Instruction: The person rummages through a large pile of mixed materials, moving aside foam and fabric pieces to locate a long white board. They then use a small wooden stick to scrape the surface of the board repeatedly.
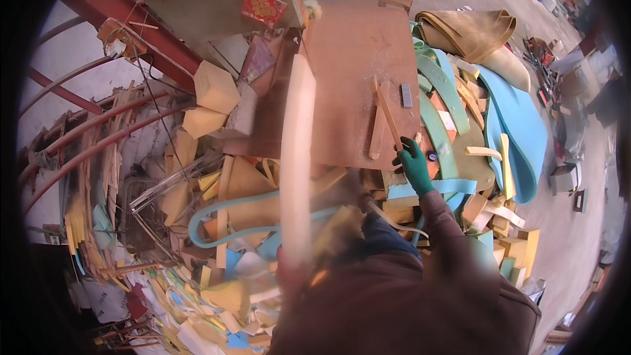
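A long cream foam strip (297,164) runs from the low middle up to the near left part of a brown board-topped table (348,46). Its lower end is in my left hand (293,273), which is smeared and reddish; the fingers look closed round it. My right hand (415,164), in a green glove, is at the table's near right corner. Its fingers are closed on the near end of a thin wooden stick (388,113). Beside that stick, a second, shorter wooden piece (378,133) lies on the table. A small grey block (406,95) sits to their right.
Green, blue and yellow foam strips (439,115) heap up right of the table, with a folded blue sheet (516,131) and a rolled brown sheet (467,26). Foam offcuts (223,296) cover the lower left. A cabinet (217,0) and red beam (131,20) stand at the far left.
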`<action>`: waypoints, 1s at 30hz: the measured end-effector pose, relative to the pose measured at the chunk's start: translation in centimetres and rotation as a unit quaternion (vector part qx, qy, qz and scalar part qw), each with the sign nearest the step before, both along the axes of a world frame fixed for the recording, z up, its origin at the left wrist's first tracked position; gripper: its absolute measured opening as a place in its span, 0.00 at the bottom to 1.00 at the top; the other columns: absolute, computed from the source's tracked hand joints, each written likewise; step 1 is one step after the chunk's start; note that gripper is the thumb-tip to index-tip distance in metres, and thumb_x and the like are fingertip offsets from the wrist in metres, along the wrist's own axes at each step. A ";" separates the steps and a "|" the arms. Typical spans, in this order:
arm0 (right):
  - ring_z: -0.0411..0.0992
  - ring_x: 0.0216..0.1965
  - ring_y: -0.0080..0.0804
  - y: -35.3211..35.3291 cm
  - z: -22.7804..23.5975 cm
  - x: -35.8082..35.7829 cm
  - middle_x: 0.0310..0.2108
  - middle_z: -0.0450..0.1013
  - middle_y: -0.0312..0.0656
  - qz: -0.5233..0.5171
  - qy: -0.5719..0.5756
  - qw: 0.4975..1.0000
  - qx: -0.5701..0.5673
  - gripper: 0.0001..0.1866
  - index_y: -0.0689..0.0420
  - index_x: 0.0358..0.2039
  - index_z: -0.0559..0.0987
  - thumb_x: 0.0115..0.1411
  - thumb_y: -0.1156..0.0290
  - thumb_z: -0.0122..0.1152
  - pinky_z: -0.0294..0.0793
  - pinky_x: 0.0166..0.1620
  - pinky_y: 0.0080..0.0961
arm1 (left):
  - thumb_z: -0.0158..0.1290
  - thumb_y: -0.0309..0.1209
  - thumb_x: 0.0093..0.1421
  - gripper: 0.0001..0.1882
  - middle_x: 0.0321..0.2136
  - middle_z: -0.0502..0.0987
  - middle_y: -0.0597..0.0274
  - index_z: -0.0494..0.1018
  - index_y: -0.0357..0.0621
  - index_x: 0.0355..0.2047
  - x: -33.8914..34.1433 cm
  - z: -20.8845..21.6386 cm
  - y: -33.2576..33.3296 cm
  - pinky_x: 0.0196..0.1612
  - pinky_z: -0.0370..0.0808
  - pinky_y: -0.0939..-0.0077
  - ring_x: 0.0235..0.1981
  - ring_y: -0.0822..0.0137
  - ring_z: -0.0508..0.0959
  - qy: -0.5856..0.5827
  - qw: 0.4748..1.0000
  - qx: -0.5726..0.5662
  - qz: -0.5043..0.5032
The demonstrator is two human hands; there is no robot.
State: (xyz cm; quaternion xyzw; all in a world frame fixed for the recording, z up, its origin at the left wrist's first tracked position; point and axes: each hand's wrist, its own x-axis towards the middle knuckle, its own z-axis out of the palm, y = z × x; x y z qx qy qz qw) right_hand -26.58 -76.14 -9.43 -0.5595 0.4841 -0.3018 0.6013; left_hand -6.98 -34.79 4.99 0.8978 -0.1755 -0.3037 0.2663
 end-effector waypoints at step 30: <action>0.81 0.46 0.62 10.1 -4.6 17.4 0.47 0.83 0.56 0.116 0.170 0.951 -0.233 0.32 0.52 0.72 0.69 0.68 0.67 0.62 0.80 0.48 0.55 | 0.60 0.33 0.62 0.36 0.58 0.79 0.37 0.62 0.46 0.70 0.6 -2.4 -0.4 0.58 0.77 0.44 0.58 0.32 0.79 -0.055 0.998 -0.012 -0.019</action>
